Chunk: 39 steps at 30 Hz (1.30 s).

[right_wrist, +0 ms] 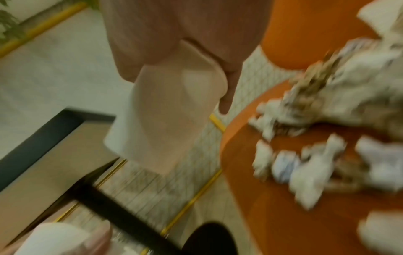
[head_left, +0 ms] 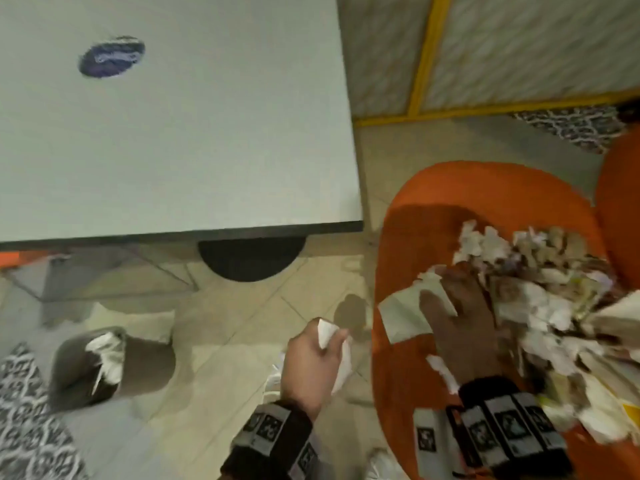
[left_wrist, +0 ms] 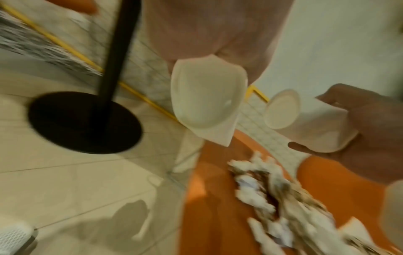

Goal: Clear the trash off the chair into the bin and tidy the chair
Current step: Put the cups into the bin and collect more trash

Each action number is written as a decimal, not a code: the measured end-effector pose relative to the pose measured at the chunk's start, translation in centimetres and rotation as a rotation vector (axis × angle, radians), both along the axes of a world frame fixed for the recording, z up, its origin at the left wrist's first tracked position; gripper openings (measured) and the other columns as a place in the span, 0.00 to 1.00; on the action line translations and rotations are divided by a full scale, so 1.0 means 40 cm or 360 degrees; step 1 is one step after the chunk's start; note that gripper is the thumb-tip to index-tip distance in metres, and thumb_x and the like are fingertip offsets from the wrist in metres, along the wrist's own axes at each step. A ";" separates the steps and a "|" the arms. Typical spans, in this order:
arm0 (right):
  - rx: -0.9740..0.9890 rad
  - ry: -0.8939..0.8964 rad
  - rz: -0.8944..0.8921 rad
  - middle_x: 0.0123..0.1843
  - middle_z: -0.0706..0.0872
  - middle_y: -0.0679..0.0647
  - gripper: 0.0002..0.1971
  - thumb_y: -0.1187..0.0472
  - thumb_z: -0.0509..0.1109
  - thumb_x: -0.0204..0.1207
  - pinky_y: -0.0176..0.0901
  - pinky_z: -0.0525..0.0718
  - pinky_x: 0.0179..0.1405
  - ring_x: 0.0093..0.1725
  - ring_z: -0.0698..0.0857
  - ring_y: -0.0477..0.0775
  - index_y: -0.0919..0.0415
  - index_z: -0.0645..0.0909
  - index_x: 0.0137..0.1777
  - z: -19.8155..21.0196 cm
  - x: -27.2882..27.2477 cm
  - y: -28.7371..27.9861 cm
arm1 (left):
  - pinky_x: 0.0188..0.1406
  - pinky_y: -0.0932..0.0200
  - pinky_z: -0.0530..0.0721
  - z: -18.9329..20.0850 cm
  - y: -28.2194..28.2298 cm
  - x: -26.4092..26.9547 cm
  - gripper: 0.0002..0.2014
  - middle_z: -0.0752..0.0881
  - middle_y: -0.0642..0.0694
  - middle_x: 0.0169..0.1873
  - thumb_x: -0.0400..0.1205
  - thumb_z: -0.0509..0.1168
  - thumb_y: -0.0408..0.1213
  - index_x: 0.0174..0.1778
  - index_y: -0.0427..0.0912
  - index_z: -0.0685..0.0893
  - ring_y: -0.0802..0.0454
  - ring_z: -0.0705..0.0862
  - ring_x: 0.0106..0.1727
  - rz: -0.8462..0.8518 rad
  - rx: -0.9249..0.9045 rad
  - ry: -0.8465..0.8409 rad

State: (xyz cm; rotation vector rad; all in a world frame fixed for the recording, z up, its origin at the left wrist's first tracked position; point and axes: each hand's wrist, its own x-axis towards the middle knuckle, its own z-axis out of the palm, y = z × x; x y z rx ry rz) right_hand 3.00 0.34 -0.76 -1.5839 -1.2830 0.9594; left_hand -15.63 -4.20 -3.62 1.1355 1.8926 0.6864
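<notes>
A flattened white paper cup (head_left: pixel 330 351) is gripped by the left hand (head_left: pixel 311 362) above the beige tiled floor (head_left: pixel 221 341), just beside the front edge of the round orange upholstered chair (head_left: pixel 408 237). The left fingers (head_left: pixel 337 337) are curled around this paper, and in the left wrist view the same cup (left_wrist: pixel 207 103) is seen hanging down below the palm.

The right hand (head_left: pixel 460 327) is placed over the chair seat, at the near edge of a big heap of crumpled white and brown paper trash (head_left: pixel 540 299). A second white paper cup (head_left: pixel 405 313) is pinched by it: the thumb lies across the top side, while the other fingers (left_wrist: pixel 298 146) are bent under it (this is best visible in the left wrist view, where the cup (left_wrist: pixel 305 124) shows its round bottom). The cup is at the left side of the heap; whether it touches the seat cannot be told because of blur.

A grey-brown bin (head_left: pixel 114 365) with white paper inside it lies on the floor to the left, well apart from the chair. Above it a white square table (head_left: pixel 207 133) with a dark blue oval mark (head_left: pixel 110 57) is seen, carried by a black round pedestal base (head_left: pixel 252 258).
</notes>
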 end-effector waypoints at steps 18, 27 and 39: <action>-0.0708 -0.0515 0.1369 0.34 0.67 0.42 0.16 0.56 0.68 0.76 0.36 0.68 0.33 0.41 0.72 0.50 0.45 0.67 0.30 -0.328 -1.441 -0.196 | 0.39 0.58 0.73 -0.283 -0.444 -1.300 0.05 0.78 0.46 0.32 0.82 0.62 0.31 0.47 0.34 0.72 0.44 0.80 0.41 0.1633 -0.0073 -0.0078; -0.0724 -0.1010 0.1789 0.70 0.74 0.55 0.23 0.45 0.69 0.73 0.47 0.72 0.67 0.69 0.73 0.57 0.56 0.79 0.63 -0.506 -1.834 -0.189 | 0.67 0.45 0.75 -0.500 -0.370 -1.625 0.31 0.78 0.33 0.66 0.79 0.65 0.48 0.74 0.37 0.67 0.36 0.77 0.67 0.1145 -0.0516 -0.0146; -0.0870 -0.0892 0.1431 0.76 0.69 0.52 0.17 0.55 0.68 0.77 0.35 0.67 0.67 0.75 0.69 0.52 0.53 0.79 0.66 -0.444 -1.551 -0.180 | 0.64 0.49 0.77 -0.411 -0.270 -1.388 0.11 0.80 0.40 0.57 0.80 0.62 0.34 0.57 0.38 0.83 0.43 0.80 0.60 0.0692 -0.0427 -0.0149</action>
